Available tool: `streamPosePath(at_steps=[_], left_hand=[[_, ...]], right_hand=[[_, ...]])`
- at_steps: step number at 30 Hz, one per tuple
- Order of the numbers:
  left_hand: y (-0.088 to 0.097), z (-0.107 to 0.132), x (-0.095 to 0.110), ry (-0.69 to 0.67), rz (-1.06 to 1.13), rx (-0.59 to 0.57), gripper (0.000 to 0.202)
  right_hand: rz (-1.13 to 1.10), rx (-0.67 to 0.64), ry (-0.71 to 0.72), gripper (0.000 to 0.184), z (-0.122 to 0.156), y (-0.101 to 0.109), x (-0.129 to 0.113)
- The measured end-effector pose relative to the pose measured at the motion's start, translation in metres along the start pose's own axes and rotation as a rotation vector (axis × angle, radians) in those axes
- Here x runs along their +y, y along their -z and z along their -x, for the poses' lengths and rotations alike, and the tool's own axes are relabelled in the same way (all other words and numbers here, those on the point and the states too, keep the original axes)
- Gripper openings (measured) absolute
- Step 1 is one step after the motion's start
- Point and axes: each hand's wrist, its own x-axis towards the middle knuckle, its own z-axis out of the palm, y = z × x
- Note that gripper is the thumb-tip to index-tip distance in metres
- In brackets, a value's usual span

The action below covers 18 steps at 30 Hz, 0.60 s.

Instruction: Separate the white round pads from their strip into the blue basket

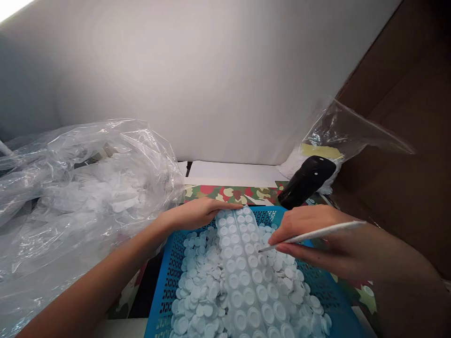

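Note:
A long translucent plastic sheet (248, 278) with rows of round cups lies over a heap of small white discs (200, 286). The discs fill a blue perforated basket (159, 300). At the sheet's far end, my left hand (197, 212) grips its edge, with the thumb side partly hidden. My right hand (312, 230) pinches a slim white pen-like tool (326, 231) with a thin tip. That tip is over the sheet's right half, near one of the cups; whether it touches cannot be made out. Many of the cups appear to have discs in them.
A large clear plastic bag (116, 188) of white pieces bulges on the left. Back right, a black cylindrical object (305, 180) leans in front of another clear bag (327, 126). A camouflage-patterned cover (229, 191) lies under the basket, with a pale wall (225, 84) behind.

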Motion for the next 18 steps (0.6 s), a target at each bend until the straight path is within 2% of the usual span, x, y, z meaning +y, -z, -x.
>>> streamPosePath(at_steps=[14, 18], left_hand=[[0.0, 0.0, 0.002, -0.007, 0.012, -0.002, 0.057], [0.001, -0.001, 0.003, -0.016, 0.02, -0.005, 0.057]], right_hand=[[0.079, -0.095, -0.055, 0.022, -0.007, -0.012, 0.01], [0.129, -0.112, -0.042, 0.022, -0.012, -0.023, 0.014]])
